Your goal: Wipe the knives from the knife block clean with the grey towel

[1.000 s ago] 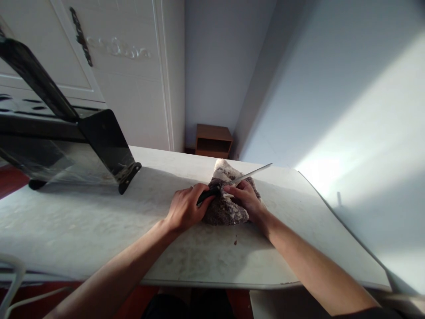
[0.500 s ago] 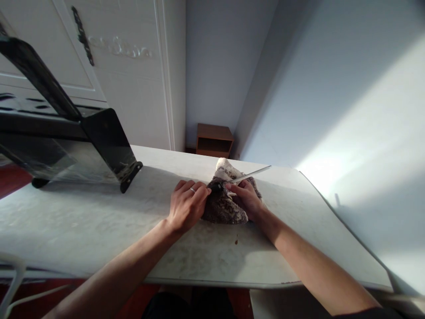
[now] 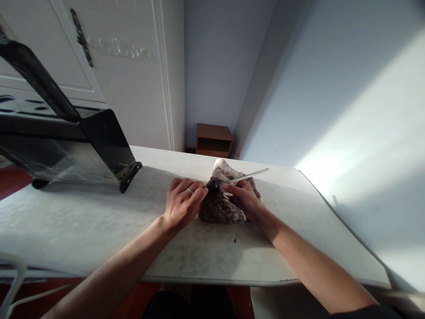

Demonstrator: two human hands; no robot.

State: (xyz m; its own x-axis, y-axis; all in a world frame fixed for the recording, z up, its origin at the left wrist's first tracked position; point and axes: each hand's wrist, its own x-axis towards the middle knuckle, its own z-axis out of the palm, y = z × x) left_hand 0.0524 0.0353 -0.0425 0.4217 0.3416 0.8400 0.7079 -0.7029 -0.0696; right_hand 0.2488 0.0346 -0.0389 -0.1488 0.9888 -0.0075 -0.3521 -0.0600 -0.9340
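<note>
My left hand (image 3: 186, 197), with a ring on one finger, is closed round the black handle of a knife (image 3: 252, 174). Its narrow pale blade points to the right and slightly away from me. Below and around the blade lies a bunched, fuzzy brown-and-white cloth (image 3: 222, 210) on the white table (image 3: 116, 230). My right hand (image 3: 244, 195) grips the cloth close to the blade, its thumb on the near side of it. Part of the blade near the handle is hidden by thumb and cloth.
A black rack (image 3: 106, 137) with clear panels stands on the table at the left. White cabinet doors (image 3: 133, 97) are behind it. A small brown shelf unit (image 3: 214, 137) sits beyond the far edge. A pale wall (image 3: 348, 133) borders the right side.
My left hand and the knife have shifted slightly to the left, and the blade tip with them. My right hand keeps its grip on the cloth.
</note>
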